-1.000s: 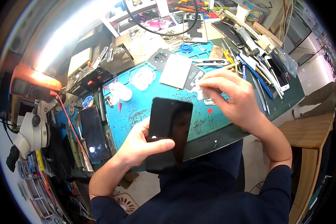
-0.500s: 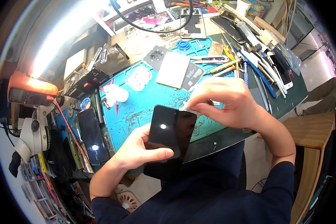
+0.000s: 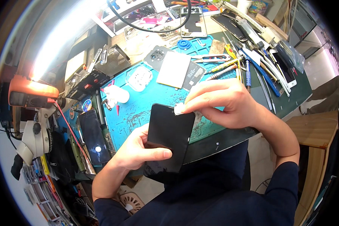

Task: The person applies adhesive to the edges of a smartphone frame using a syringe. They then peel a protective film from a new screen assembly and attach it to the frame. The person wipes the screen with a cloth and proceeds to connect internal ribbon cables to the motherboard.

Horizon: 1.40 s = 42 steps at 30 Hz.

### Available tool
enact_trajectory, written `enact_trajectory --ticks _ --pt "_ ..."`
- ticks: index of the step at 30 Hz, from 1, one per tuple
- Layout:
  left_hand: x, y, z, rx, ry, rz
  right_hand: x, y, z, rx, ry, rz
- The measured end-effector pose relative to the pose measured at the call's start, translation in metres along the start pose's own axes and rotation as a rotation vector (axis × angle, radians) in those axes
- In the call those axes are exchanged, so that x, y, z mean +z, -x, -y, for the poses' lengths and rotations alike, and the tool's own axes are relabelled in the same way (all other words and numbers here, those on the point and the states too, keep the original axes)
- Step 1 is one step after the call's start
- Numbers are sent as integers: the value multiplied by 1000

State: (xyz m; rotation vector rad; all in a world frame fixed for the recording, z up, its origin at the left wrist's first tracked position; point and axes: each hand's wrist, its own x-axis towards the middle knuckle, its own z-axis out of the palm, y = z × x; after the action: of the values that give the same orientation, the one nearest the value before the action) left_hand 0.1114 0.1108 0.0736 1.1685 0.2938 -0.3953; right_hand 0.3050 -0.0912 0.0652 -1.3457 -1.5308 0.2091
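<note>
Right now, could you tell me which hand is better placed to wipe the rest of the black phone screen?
The right hand, probably: it pinches a small white pad against the top corner of the black phone. The left hand grips the phone's lower edge.

A glossy black phone [image 3: 168,137] meets a white wipe [image 3: 179,109] over a scuffed teal mat [image 3: 133,111].
</note>
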Motion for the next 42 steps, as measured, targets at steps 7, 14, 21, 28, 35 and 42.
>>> enact_trajectory --ticks 7,14,21,28,35,42 --pt "2 1 5 34 48 -48 -2 3 4 34 -23 -57" --pt "1 -3 -1 119 97 -222 21 -2 10 357 -101 -479" --pt "-2 0 -2 83 185 -168 41 -12 10 57 350 -390" --pt "-1 1 -1 116 231 -143 46 -9 7 -34 370 -350" --pt "-5 2 0 131 241 -167 53 -5 13 -42 345 -319" --pt "-6 1 -1 146 259 -176 60 1 19 -32 249 -288"
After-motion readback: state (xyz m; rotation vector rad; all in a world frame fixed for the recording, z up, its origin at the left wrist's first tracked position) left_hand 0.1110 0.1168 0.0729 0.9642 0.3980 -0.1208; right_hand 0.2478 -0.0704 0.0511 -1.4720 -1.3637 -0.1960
